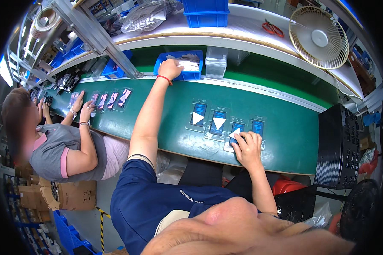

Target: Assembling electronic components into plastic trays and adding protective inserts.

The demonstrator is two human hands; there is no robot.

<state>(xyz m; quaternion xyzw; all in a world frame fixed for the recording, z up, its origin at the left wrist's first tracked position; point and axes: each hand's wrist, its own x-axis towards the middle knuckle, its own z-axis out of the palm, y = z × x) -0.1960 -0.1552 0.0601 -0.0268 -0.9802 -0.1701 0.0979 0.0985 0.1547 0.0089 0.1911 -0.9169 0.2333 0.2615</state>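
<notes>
My left hand (169, 69) reaches to the blue bin (193, 76) at the far edge of the green surface (289, 142), its fingers bent down at the pale paper slips (190, 60) inside; I cannot tell whether they have hold of one. My right hand (248, 148) is at the third pack from the left, fingers curled and a little apart, touching its white triangle (235, 133); whether they pinch it, I can't tell.

Four clear packs with dark blue panels run left to right before me: the leftmost pack (198, 110) and second pack (218, 117) bear white triangles too, the rightmost pack (257, 126) shows its panel uncovered. Each panel seems to carry fine, lighter print, too small for me to read. Pale lettering crosses my navy shirt (134, 193), and dark marks are printed on the carton (78, 196) at near left.
</notes>
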